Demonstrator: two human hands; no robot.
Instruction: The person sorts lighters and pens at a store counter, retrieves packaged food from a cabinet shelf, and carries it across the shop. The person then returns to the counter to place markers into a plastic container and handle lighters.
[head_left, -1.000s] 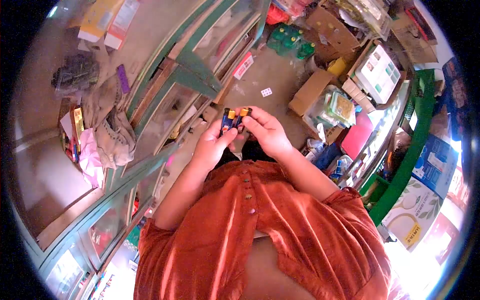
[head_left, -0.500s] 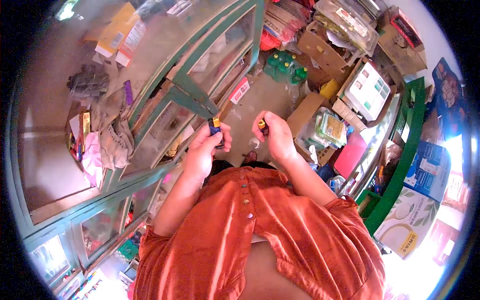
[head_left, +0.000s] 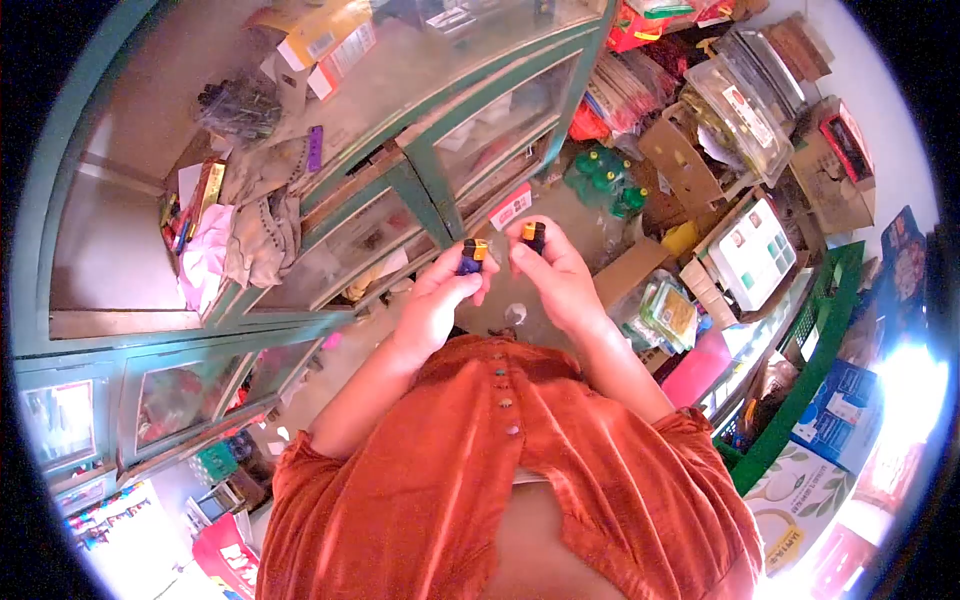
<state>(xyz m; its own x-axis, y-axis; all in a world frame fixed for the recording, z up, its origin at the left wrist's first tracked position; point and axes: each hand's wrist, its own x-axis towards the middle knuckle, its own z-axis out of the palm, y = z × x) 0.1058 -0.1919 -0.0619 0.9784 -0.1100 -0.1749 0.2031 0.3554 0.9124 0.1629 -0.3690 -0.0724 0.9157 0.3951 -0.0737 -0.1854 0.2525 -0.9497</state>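
Between thumb and fingers, my left hand (head_left: pixel 438 295) grips a dark blue lighter (head_left: pixel 469 264) with a yellow and black top. My right hand (head_left: pixel 560 275) is closed round a second lighter (head_left: pixel 534 236), whose black and yellow-orange top shows above the fingers; its lower part is hidden. Both lighters are held in front of my chest, a short gap apart and not touching. Below them is the front of a rust-red shirt (head_left: pixel 505 440).
A green-framed glass cabinet (head_left: pixel 428 180) stands at the left, with cloth and boxes behind its glass. Green bottles (head_left: pixel 608 182) lie on the floor ahead. At the right are an open cardboard box (head_left: pixel 632 272), a white case (head_left: pixel 748 254) and a green rack (head_left: pixel 808 385).
The hands drew apart, then came closer together again, each still holding its lighter. The view has shifted, so the cabinet and boxes sit lower and farther right in the picture.
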